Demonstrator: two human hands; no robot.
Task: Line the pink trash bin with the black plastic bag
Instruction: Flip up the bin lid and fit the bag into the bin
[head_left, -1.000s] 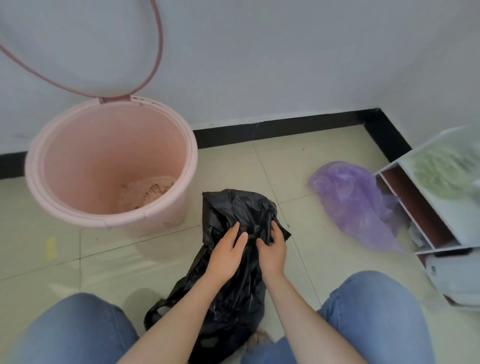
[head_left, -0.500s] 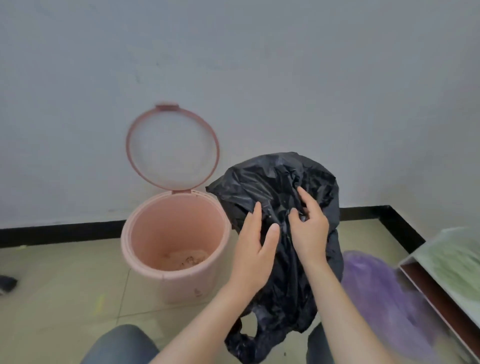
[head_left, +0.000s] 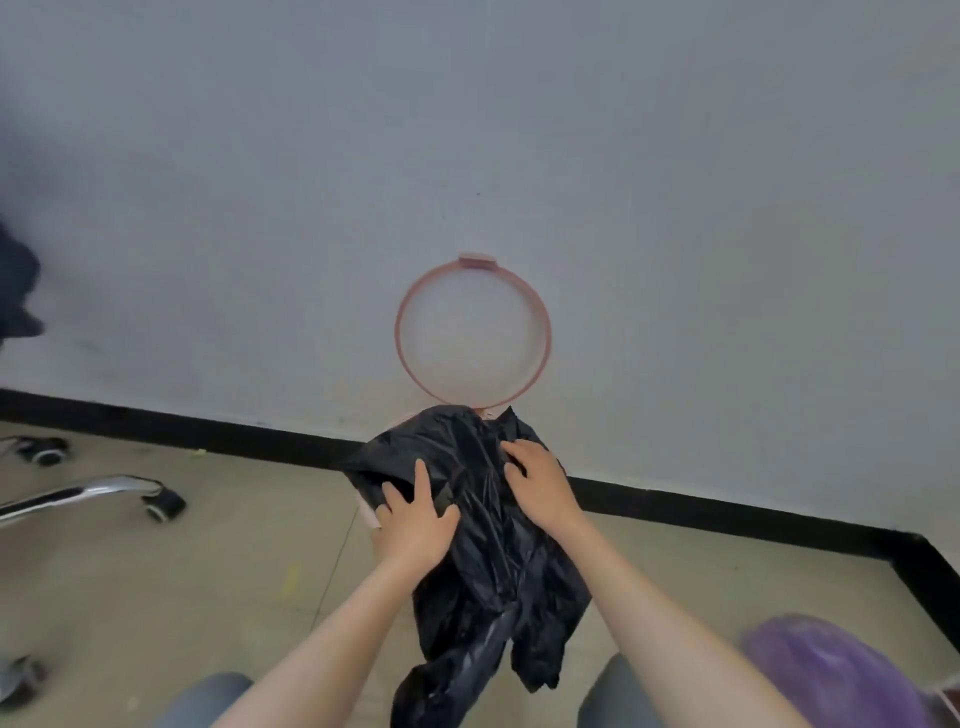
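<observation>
The black plastic bag hangs crumpled in the air in front of the pink trash bin, hiding nearly all of it. Only a sliver of the bin's pink side shows left of the bag. The bin's pink ring lid stands raised against the grey wall. My left hand grips the bag's upper left part. My right hand pinches the bag's upper right edge. The bag's lower end dangles down between my knees.
A chrome chair leg with a black caster lies on the tiled floor at the left, another caster behind it. A purple plastic bag lies at the lower right. A black baseboard runs along the wall.
The view has tilted up and back. Both hands have carried the black bag from beside the bin to over its mouth, and the bin's opening is now hidden.
</observation>
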